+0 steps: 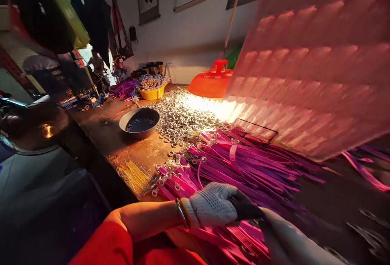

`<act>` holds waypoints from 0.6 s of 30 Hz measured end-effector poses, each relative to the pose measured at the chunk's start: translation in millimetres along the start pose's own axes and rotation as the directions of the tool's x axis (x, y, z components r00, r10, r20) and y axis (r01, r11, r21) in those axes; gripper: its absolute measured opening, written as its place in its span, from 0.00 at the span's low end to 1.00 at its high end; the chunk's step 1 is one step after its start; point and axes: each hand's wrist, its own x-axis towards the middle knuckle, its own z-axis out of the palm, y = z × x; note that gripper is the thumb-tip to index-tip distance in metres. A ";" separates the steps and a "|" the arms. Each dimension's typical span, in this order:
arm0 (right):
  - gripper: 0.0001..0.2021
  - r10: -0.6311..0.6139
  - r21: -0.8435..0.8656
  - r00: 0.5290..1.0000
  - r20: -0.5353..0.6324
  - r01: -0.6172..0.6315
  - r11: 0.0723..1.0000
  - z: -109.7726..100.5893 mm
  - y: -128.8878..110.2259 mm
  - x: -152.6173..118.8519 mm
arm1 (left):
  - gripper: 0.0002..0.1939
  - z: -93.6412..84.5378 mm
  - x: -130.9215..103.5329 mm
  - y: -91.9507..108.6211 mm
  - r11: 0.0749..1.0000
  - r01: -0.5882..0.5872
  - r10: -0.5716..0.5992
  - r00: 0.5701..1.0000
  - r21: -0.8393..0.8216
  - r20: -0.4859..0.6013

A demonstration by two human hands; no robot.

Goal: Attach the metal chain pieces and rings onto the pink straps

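Note:
My left hand [213, 203], in a white dotted knit glove, is closed with its fingers curled toward my right hand. Dark and in shadow, my right hand [246, 207] meets it, its fingers bent in. Whatever lies between them is hidden. Beneath and behind both hands spread many magenta straps [262, 163] with metal clasps on their near ends. More straps [213, 238] lie under my forearms. Just beyond my left hand, a cluster of metal clasps [170, 177] sits at the strap ends.
A heap of metal rings [185, 115] lies under an orange lamp [210, 80]. Left of it stands a dark bowl [139, 123] with a few rings inside; a yellow basin [152, 92] is behind. Yellow strands [134, 175] lie near the table edge. A translucent ribbed panel [310, 66] leans at right.

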 end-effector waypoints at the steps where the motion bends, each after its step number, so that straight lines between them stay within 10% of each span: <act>1: 0.14 0.036 -0.024 0.999 -0.014 -0.037 0.999 -6.4 -10.0 1.5 | 0.16 1.1 -2.8 4.4 0.998 -0.007 0.007 1.000 -0.064 -0.002; 12: 0.15 -0.044 -0.485 0.992 0.121 0.097 0.869 -22.8 -52.0 18.1 | 0.19 -11.4 -4.7 10.1 0.999 0.049 -0.053 0.979 0.023 0.198; 18: 0.13 -0.079 -0.459 0.991 0.107 0.119 0.880 -19.2 -53.2 11.4 | 0.15 -11.3 -6.2 -11.5 0.849 -0.272 0.252 0.962 0.453 0.103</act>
